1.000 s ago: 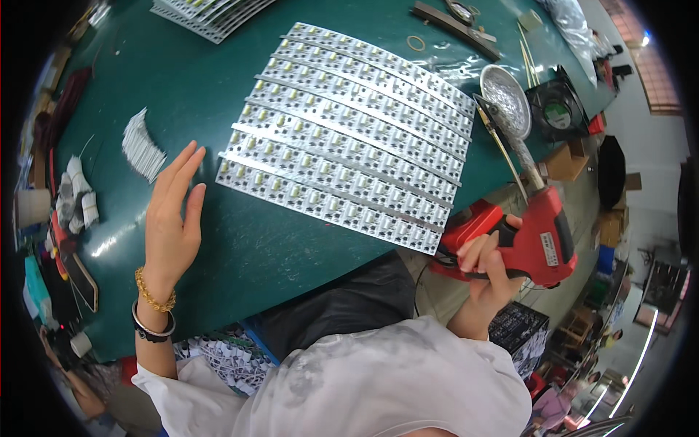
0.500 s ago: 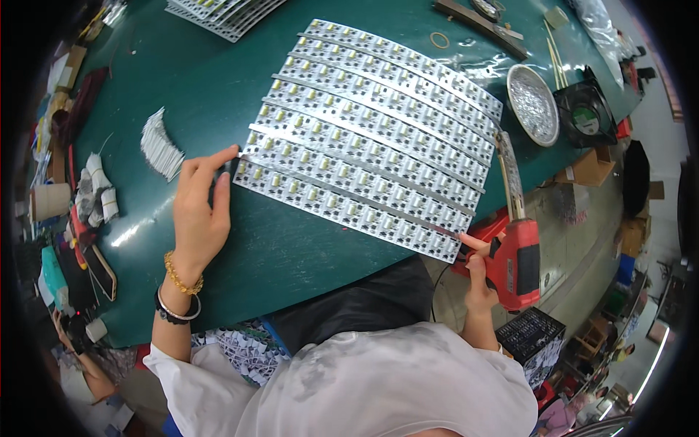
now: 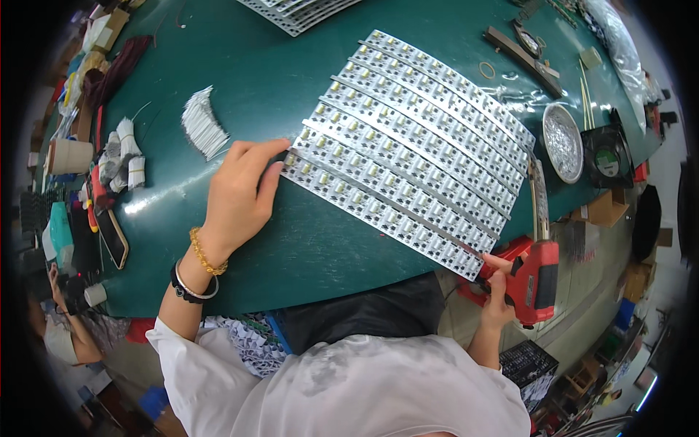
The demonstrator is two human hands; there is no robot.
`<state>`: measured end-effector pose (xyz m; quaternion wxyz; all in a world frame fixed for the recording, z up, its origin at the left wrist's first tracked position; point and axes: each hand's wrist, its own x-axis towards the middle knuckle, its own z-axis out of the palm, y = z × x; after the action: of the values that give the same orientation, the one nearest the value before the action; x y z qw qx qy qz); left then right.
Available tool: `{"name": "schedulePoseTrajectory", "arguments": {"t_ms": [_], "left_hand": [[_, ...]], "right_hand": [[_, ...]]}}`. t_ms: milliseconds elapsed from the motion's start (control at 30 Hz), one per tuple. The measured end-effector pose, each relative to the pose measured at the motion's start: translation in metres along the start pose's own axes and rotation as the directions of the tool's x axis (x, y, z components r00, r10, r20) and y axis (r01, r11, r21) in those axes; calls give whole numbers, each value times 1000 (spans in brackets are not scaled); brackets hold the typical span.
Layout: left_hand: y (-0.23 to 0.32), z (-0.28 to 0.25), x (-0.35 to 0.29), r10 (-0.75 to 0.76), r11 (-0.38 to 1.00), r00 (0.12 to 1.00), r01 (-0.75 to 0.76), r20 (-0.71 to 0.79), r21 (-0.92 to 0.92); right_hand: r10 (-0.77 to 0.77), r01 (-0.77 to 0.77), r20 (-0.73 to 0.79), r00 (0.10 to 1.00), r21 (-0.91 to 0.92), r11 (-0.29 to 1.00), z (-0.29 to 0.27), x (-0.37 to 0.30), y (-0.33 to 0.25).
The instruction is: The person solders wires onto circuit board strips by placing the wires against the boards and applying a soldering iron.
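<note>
A white sheet of LED modules (image 3: 408,156) lies at a slant on the green table, with several thin metal strips running between its rows. The lowest metal strip (image 3: 386,204) reaches from one hand to the other. At its left end, my left hand (image 3: 244,189) touches it with the index fingertip; the thumb stands apart beside the sheet's corner. My right hand (image 3: 496,295) has its index finger at the strip's right end, thumb apart, the other fingers partly hidden. Right beside that hand is a red and black tool (image 3: 535,284) with a long metallic nose.
A bundle of short white pieces (image 3: 204,124) lies left of the sheet. To the right stand a silvery bowl (image 3: 563,142) and a black fan (image 3: 608,156). More LED sheets (image 3: 295,18) lie at the back. A phone (image 3: 113,239) is near the table's left edge.
The whole view has shifted, so table and sheet appear farther right. Both hands keep the same places at the strip's ends; my left thumb is a little nearer the sheet's edge.
</note>
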<state>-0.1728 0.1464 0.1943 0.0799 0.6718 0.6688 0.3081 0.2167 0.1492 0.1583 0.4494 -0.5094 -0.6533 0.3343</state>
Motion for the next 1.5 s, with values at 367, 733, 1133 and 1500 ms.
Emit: {"name": "schedulePoseTrajectory", "arguments": {"t_ms": [367, 733, 1133, 1500], "left_hand": [[-39, -45, -15, 7, 943, 981, 59, -196, 329], [-73, -45, -3, 32, 785, 996, 27, -84, 619], [-41, -55, -7, 38, 889, 989, 32, -142, 457], [-6, -18, -22, -468, 704, 863, 493, 188, -511]], "right_hand": [[42, -31, -178, 983, 64, 997, -5, -10, -36], [-1, -63, 277, 961, 220, 973, 42, -9, -69], [25, -155, 413, 910, 284, 946, 73, 11, -90], [170, -418, 581, 796, 325, 848, 80, 12, -74]]}}
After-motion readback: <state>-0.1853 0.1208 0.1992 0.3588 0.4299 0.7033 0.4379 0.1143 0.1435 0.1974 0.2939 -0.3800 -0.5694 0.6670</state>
